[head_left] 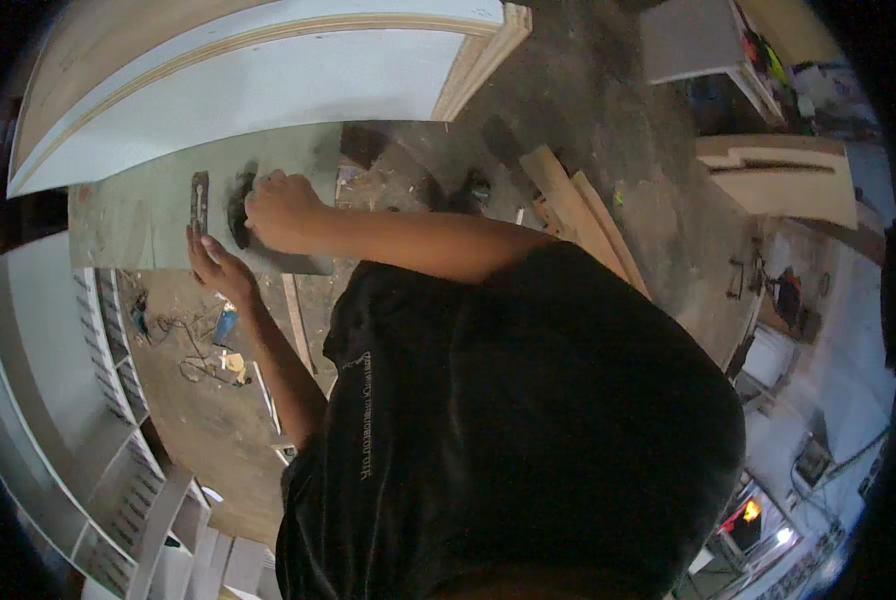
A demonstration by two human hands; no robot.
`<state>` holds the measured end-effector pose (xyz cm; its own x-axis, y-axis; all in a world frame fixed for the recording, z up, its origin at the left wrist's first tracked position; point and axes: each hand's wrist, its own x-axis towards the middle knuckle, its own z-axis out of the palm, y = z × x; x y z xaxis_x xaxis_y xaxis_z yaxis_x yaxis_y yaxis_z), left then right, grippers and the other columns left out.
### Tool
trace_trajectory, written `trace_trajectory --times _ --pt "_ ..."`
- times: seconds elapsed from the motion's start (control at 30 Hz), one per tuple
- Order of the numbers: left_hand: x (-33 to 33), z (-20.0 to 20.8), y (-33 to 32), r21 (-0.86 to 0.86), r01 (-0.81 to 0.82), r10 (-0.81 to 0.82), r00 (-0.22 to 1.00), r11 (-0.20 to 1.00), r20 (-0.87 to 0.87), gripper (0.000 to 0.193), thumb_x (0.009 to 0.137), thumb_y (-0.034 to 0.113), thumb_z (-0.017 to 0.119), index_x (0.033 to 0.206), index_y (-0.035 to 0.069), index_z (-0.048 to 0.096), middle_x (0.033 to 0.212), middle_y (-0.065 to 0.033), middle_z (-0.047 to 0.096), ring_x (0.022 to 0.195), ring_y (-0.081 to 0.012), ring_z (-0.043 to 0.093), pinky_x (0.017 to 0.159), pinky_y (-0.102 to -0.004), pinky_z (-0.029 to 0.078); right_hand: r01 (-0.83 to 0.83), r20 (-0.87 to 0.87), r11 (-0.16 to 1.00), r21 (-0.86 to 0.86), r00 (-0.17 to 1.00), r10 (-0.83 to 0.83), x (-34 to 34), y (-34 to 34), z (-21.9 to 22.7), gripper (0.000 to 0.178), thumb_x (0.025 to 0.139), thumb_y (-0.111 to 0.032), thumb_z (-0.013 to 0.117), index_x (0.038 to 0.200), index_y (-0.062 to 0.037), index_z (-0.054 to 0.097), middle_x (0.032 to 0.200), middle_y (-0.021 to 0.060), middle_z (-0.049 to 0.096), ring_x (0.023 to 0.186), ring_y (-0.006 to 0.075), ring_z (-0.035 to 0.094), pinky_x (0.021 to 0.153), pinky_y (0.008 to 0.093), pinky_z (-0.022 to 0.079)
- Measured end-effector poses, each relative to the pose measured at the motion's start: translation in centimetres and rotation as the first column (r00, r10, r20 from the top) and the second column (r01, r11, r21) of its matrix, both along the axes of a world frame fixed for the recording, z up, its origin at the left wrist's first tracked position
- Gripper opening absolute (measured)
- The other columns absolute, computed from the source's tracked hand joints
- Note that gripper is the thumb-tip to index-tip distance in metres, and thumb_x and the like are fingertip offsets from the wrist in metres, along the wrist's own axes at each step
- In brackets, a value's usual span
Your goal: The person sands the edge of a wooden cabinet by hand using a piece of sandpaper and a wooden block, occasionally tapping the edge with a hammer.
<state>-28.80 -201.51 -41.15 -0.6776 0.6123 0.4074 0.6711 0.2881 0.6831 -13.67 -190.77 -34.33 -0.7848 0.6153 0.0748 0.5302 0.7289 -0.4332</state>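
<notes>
A pale green board [123, 222] lies flat in front of me, with a narrow dark metal strip [200, 195] on it. The strip has light, slot-like marks along its length. My left hand [223, 270] is at the strip's near end, its fingers on one side and the thumb on the other, gripping it. Just to the right, over the board, my right hand [286, 212] is closed in a fist. Beside its knuckles is a dark patch, and I cannot tell whether that is a held thing or shadow. Whatever the fist holds is hidden.
A large white panel piece with wooden edges [368, 75] stands beyond the board. White shelving [113, 430] is at the left. Planks [578, 205] lie on the floor to the right. Cables and scraps [208, 360] litter the floor below the board. A wooden panel [788, 180] is at far right.
</notes>
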Motion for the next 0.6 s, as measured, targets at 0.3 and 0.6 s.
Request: trace_trajectory --times 0.3,0.6 --pt "12.4 14.9 7.4 0.205 0.436 -0.323 0.847 0.876 -0.421 0.05 0.085 0.023 0.075 0.128 0.003 0.061 0.132 -0.0152 0.059 0.121 -0.0296 0.053 0.105 -0.0414 0.038 0.662 -0.923 0.734 0.153 0.36 -0.133 19.4 9.1 10.8 0.044 0.075 -0.013 0.083 0.11 -0.0012 0.058 0.096 0.0104 0.064 0.092 0.0236 0.063 0.079 0.0404 0.052" --pt "21.4 30.2 23.4 -0.656 0.651 -0.903 0.113 0.383 -0.416 0.07 0.083 0.051 0.073 0.133 0.005 0.057 0.134 -0.0154 0.055 0.132 -0.0324 0.046 0.114 -0.0506 0.029 0.364 -0.7 0.912 -0.19 0.601 -0.386 23.5 11.8 12.4 0.043 0.087 -0.007 0.074 0.126 -0.0001 0.059 0.123 0.0186 0.064 0.112 0.0258 0.064 0.09 0.0378 0.053"
